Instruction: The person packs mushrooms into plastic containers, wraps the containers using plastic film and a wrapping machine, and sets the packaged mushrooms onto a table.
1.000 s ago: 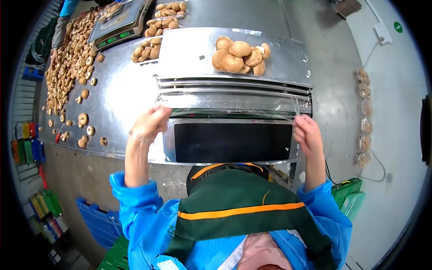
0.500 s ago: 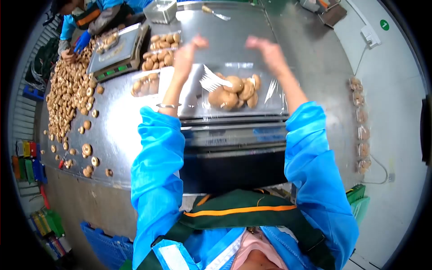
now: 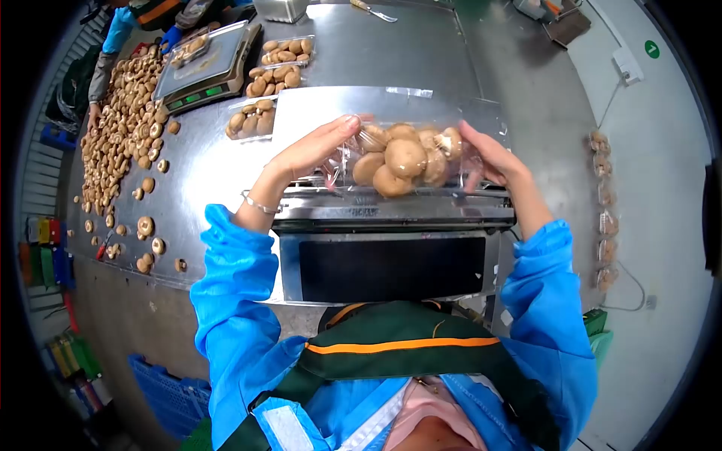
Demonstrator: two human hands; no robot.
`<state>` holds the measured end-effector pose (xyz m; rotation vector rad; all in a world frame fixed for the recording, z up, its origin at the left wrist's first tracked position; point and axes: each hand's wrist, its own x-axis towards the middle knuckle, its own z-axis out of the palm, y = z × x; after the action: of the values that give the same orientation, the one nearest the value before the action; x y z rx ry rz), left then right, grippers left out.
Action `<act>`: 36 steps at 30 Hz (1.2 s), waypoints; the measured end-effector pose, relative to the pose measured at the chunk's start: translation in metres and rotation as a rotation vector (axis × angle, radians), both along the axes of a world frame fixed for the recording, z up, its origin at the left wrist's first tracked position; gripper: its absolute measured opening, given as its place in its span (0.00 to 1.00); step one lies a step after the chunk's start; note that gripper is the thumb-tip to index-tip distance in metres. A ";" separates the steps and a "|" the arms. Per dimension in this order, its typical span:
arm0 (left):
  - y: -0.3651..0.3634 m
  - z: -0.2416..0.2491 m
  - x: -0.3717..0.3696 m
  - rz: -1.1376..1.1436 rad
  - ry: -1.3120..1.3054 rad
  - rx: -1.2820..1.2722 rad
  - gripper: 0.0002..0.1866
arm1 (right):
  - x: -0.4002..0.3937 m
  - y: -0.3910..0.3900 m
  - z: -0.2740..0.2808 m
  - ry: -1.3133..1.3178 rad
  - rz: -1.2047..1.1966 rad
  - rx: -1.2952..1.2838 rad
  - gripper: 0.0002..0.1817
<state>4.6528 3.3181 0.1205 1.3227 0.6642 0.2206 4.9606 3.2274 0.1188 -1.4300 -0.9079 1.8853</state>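
Observation:
A tray of mushrooms (image 3: 402,159) under clear film is between my two hands, above the near side of a film wrapping machine (image 3: 361,210). My left hand (image 3: 320,150) grips its left end, thumb and fingers bent around the film. At the opposite end, my right hand (image 3: 490,156) has its fingers curled against the wrapped side. Shiny creases run through the film at both ends. The tray itself is mostly hidden by the mushrooms and glare. Nearer my body lies the machine's dark flat plate (image 3: 391,269).
Left of the machine stand mushroom packs (image 3: 252,120) and a weighing scale (image 3: 203,68). Loose mushrooms (image 3: 124,128) are heaped beyond, where a co-worker's hand (image 3: 94,116) reaches in. A knife (image 3: 374,10) lies at the far edge. More packs (image 3: 605,199) line the right wall.
My hands have come down and back from beyond the mushrooms to both ends of the pack. The film now wraps over the mushrooms, and the machine's dark plate is more visible.

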 end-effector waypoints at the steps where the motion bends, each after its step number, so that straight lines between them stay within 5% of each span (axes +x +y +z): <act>1: -0.011 0.003 -0.004 -0.001 0.003 -0.057 0.33 | 0.002 -0.014 0.007 0.022 0.012 0.005 0.32; 5: -0.083 0.024 -0.028 -0.025 -0.117 0.075 0.34 | -0.013 -0.097 0.034 -0.056 0.079 0.182 0.36; 8: -0.116 0.001 -0.068 -0.082 -0.246 -0.240 0.31 | -0.026 -0.149 0.025 0.104 -0.008 0.060 0.40; 11: -0.136 -0.043 -0.088 -0.020 -0.090 -0.287 0.24 | -0.037 -0.166 -0.012 0.033 -0.061 0.029 0.38; 14: -0.147 -0.086 -0.081 0.449 -0.087 -0.440 0.14 | -0.038 -0.171 -0.048 -0.075 -0.115 -0.075 0.31; 18: -0.172 -0.101 -0.055 0.789 -0.106 -0.123 0.12 | -0.044 -0.212 -0.085 -0.248 -0.344 -0.060 0.28; 21: -0.179 -0.104 -0.031 1.033 -0.259 -0.063 0.12 | -0.061 -0.242 -0.141 -0.577 -0.668 0.197 0.17; 25: -0.179 -0.098 -0.039 1.299 -0.268 -0.243 0.13 | -0.074 -0.239 -0.100 0.045 -1.095 -0.047 0.17; 26: -0.182 -0.087 -0.047 1.298 -0.223 -0.270 0.13 | -0.068 -0.243 -0.093 0.004 -1.142 -0.048 0.17; 29: -0.189 -0.084 -0.056 1.318 -0.250 -0.278 0.12 | -0.086 -0.238 -0.080 -0.245 -0.925 0.068 0.16; 32: -0.192 -0.081 -0.058 1.370 -0.270 -0.307 0.10 | -0.113 -0.228 -0.130 -0.642 -0.518 0.322 0.17; 33: -0.192 -0.080 -0.059 1.347 -0.246 -0.312 0.09 | -0.115 -0.224 -0.137 -0.569 -0.453 0.289 0.17; 36: -0.197 -0.074 -0.071 1.345 -0.189 -0.395 0.08 | -0.112 -0.214 -0.134 -0.571 -0.824 0.191 0.19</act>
<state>4.5821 3.1214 0.0469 0.2955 1.2719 1.2052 4.8485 3.0136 -0.0150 -1.8678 -0.5631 0.7824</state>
